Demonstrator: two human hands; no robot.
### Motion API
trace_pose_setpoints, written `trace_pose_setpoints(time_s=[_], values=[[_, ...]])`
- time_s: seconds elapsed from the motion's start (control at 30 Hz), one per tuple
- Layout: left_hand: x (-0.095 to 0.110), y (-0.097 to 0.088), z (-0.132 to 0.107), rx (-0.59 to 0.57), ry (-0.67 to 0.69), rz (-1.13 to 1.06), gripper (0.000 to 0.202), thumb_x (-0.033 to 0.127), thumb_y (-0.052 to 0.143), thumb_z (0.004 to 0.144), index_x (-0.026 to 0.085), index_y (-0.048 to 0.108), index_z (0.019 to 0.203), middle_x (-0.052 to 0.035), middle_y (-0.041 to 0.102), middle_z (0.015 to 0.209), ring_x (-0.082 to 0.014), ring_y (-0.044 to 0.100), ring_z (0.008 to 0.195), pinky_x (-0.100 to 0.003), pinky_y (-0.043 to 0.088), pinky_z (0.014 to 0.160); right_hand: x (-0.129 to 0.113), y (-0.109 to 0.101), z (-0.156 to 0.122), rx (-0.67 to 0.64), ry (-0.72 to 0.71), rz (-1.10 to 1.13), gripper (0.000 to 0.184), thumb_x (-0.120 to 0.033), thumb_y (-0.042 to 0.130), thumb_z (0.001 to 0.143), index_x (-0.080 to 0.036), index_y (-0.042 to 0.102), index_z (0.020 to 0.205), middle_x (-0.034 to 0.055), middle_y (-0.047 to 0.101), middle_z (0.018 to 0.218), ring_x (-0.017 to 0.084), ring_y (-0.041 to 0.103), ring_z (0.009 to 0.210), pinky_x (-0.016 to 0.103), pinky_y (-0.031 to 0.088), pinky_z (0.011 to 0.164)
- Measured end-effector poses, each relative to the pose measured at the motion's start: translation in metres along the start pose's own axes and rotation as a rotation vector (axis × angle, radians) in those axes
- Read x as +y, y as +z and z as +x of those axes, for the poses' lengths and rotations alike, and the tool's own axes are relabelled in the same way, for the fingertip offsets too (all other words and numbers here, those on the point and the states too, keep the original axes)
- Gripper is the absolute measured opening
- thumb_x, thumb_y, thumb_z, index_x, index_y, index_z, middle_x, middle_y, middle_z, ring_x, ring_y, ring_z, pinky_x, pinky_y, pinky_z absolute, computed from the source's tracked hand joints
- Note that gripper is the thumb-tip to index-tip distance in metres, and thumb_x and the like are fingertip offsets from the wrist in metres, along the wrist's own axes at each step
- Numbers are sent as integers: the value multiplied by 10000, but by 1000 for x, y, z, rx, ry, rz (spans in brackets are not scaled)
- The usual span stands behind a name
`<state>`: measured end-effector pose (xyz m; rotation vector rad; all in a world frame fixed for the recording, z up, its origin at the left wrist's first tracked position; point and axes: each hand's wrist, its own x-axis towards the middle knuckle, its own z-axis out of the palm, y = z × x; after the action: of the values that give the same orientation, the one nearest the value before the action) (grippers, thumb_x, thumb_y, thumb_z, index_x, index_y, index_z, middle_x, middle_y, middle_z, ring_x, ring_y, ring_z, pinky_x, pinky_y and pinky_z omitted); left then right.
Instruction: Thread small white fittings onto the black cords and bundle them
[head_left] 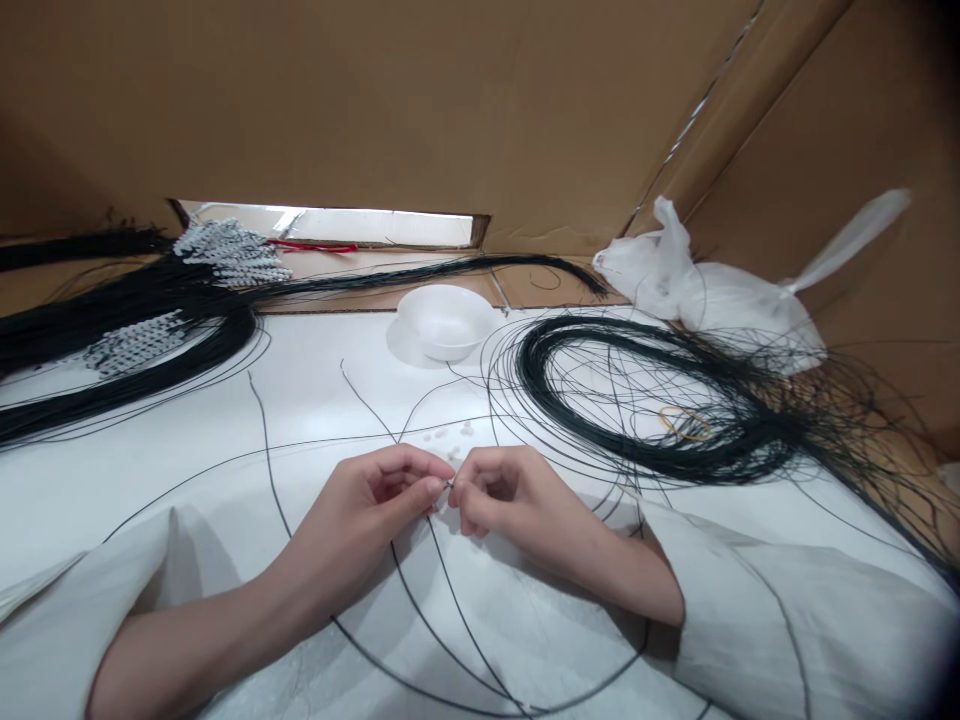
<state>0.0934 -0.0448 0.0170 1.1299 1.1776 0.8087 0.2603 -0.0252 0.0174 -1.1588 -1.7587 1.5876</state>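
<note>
My left hand (379,500) and my right hand (504,497) meet at the middle of the white table (315,400), fingertips pinched together. Between them runs a thin black cord (420,590) that loops down toward me. My left fingers pinch the cord's end; my right fingers pinch something tiny at that end, too small to name. A few small white beads (448,434) lie on the table just beyond my fingers. A white bowl (445,322) stands farther back.
A large coil of dark cord (645,400) with a yellow rubber band (684,423) lies right. White plastic bags (712,290) sit behind it. Bundles of black cords with white beaded ends (225,255) lie at left. Cardboard walls (450,100) enclose the back and right.
</note>
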Motion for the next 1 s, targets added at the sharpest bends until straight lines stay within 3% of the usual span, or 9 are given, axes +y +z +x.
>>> trace_pose_setpoints(time_s=[1.0], values=[[-2,-1,2,-6,-12,-7,103,276,592,781,193,650,803,23,636,717,-83,532,666,-190,385,617,4,0,1,-12,-22,26,91,-100,505,693,-146,542,624,-11,560,561,92,511,530,205,379,506]])
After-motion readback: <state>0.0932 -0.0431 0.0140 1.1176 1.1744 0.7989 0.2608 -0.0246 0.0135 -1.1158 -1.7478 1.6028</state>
